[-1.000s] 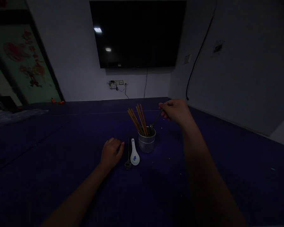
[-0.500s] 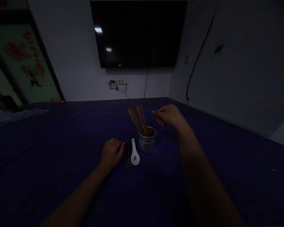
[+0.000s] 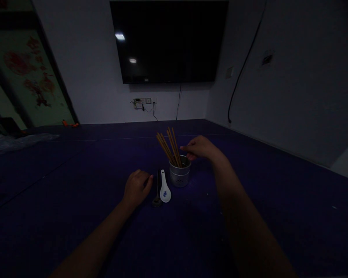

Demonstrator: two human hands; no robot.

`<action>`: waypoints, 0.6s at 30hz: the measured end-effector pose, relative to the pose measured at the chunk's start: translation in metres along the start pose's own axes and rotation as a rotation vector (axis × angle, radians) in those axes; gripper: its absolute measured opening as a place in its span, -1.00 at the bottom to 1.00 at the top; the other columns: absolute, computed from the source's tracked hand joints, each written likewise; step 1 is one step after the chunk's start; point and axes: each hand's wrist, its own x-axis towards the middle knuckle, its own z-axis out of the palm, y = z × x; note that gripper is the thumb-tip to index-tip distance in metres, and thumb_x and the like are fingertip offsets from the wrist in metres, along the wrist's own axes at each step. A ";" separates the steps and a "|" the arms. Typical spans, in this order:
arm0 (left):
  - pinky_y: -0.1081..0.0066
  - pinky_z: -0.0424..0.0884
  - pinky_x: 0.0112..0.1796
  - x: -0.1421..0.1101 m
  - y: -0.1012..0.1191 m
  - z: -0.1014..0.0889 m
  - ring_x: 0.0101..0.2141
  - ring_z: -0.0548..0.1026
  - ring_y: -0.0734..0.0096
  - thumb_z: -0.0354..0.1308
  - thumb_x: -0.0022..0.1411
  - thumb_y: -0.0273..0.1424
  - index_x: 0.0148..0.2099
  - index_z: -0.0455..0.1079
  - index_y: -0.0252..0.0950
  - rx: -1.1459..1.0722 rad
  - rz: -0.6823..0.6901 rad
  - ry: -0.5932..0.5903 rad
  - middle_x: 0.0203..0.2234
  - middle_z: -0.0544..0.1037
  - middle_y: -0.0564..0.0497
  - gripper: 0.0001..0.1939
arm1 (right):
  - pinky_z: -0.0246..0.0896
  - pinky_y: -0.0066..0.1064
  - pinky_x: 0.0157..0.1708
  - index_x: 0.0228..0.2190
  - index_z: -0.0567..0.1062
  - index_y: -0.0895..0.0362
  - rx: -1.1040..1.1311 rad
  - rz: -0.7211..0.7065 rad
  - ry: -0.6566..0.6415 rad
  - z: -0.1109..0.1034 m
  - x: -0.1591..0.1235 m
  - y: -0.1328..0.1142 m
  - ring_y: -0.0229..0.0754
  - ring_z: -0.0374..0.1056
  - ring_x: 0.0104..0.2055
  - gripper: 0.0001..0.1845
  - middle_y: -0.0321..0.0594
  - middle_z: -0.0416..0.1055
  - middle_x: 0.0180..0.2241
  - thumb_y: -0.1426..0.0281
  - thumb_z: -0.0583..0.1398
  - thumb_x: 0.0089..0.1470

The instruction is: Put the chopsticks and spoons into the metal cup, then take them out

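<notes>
A metal utensil cup [image 3: 179, 175] stands on the dark purple surface [image 3: 75, 185] with several wooden chopsticks [image 3: 169, 146] leaning left in it. My right hand [image 3: 198, 148] hovers at the cup's right rim, fingertips pinched over the opening on a metal spoon whose handle is almost hidden inside the cup. My left hand [image 3: 136, 187] rests on the surface left of the cup, fingers loosely spread and holding nothing. Beside its fingertips lie a dark metal spoon [image 3: 157, 193] and a white ceramic spoon [image 3: 164, 189] with a blue mark.
A black wall-mounted screen [image 3: 169, 40] hangs ahead above a power socket strip [image 3: 145, 102] with cables. A grey wall [image 3: 292, 77] bounds the surface on the right. A panel with a red floral pattern [image 3: 29, 73] stands at the far left. The room is dim.
My right hand has come down and leftwards from above the cup to its rim, lowering the metal spoon into the cup. My left hand has stayed put.
</notes>
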 end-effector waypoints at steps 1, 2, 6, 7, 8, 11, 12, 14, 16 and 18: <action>0.37 0.23 -0.40 0.000 0.000 0.000 -0.47 0.36 0.39 -0.14 0.27 -0.31 -0.46 0.34 -0.28 0.000 0.002 -0.005 -0.55 0.46 -0.03 -0.66 | 0.30 -0.53 -0.62 -0.77 0.38 0.18 -0.003 0.002 -0.006 0.000 0.000 0.000 -0.33 0.33 -0.68 -0.63 -0.26 0.36 -0.76 0.37 0.23 -0.01; 0.38 0.23 -0.40 0.000 0.000 0.000 -0.47 0.36 0.39 -0.14 0.27 -0.31 -0.46 0.34 -0.28 -0.001 0.004 -0.010 -0.55 0.46 -0.03 -0.66 | 0.29 -0.53 -0.62 -0.76 0.38 0.18 -0.004 0.004 -0.011 0.000 0.000 0.000 -0.33 0.33 -0.69 -0.63 -0.26 0.36 -0.76 0.37 0.22 0.00; 0.38 0.24 -0.40 0.000 -0.001 0.002 -0.46 0.36 0.39 -0.14 0.27 -0.32 -0.46 0.34 -0.28 -0.012 0.007 -0.030 -0.55 0.46 -0.03 -0.66 | 0.29 -0.54 -0.64 -0.74 0.38 0.19 0.002 0.002 -0.019 0.000 0.001 0.000 -0.34 0.32 -0.69 -0.65 -0.26 0.36 -0.75 0.38 0.22 0.01; 0.38 0.24 -0.40 0.000 -0.001 0.003 -0.46 0.37 0.39 -0.13 0.27 -0.32 -0.45 0.35 -0.29 -0.016 0.006 -0.039 -0.55 0.46 -0.03 -0.67 | 0.29 -0.54 -0.64 -0.73 0.39 0.19 0.007 -0.001 -0.022 0.000 0.001 0.000 -0.34 0.32 -0.69 -0.66 -0.26 0.36 -0.75 0.39 0.22 0.01; 0.38 0.24 -0.40 0.000 -0.001 0.003 -0.46 0.37 0.39 -0.13 0.26 -0.32 -0.44 0.36 -0.29 -0.023 0.005 -0.051 -0.54 0.46 -0.04 -0.68 | 0.29 -0.55 -0.64 -0.73 0.39 0.20 0.013 -0.005 -0.026 0.000 0.001 0.000 -0.34 0.32 -0.69 -0.67 -0.26 0.36 -0.75 0.39 0.22 0.01; 0.38 0.27 -0.37 0.000 -0.001 0.004 -0.41 0.38 0.38 -0.10 0.25 -0.33 -0.38 0.38 -0.29 -0.055 -0.001 -0.113 -0.49 0.48 -0.04 -0.72 | 0.29 -0.55 -0.64 -0.71 0.40 0.20 0.015 -0.007 -0.025 0.001 0.000 0.000 -0.34 0.32 -0.69 -0.68 -0.27 0.36 -0.76 0.38 0.22 0.01; 0.37 0.28 -0.35 0.000 -0.001 0.004 -0.39 0.39 0.37 -0.09 0.24 -0.33 -0.36 0.39 -0.29 -0.066 -0.001 -0.139 -0.47 0.48 -0.04 -0.74 | 0.29 -0.55 -0.65 -0.70 0.42 0.20 0.011 -0.007 -0.018 0.001 0.000 0.000 -0.33 0.32 -0.69 -0.69 -0.27 0.36 -0.76 0.38 0.22 0.01; 0.36 0.29 -0.31 0.000 0.000 0.004 -0.34 0.40 0.36 -0.07 0.23 -0.34 -0.30 0.40 -0.29 -0.089 0.007 -0.192 -0.40 0.50 -0.04 -0.77 | 0.29 -0.55 -0.65 -0.65 0.45 0.21 0.012 -0.017 -0.001 0.002 0.000 -0.001 -0.32 0.32 -0.69 -0.73 -0.26 0.36 -0.76 0.38 0.22 0.01; 0.34 0.30 -0.27 0.000 0.000 0.004 -0.30 0.39 0.35 -0.06 0.22 -0.36 -0.23 0.41 -0.29 -0.110 0.027 -0.238 -0.34 0.50 -0.05 -0.77 | 0.28 -0.55 -0.66 -0.56 0.49 0.23 0.032 -0.030 0.027 0.003 0.001 -0.001 -0.32 0.32 -0.69 -0.81 -0.27 0.36 -0.75 0.38 0.22 0.01; 0.33 0.30 -0.25 0.000 0.000 0.004 -0.27 0.39 0.34 -0.06 0.22 -0.39 -0.18 0.41 -0.28 -0.121 0.054 -0.278 -0.31 0.50 -0.06 -0.76 | 0.25 -0.55 -0.69 -0.42 0.51 0.26 0.065 -0.048 0.079 0.002 0.000 -0.002 -0.32 0.31 -0.70 -0.84 -0.28 0.36 -0.75 0.38 0.23 0.01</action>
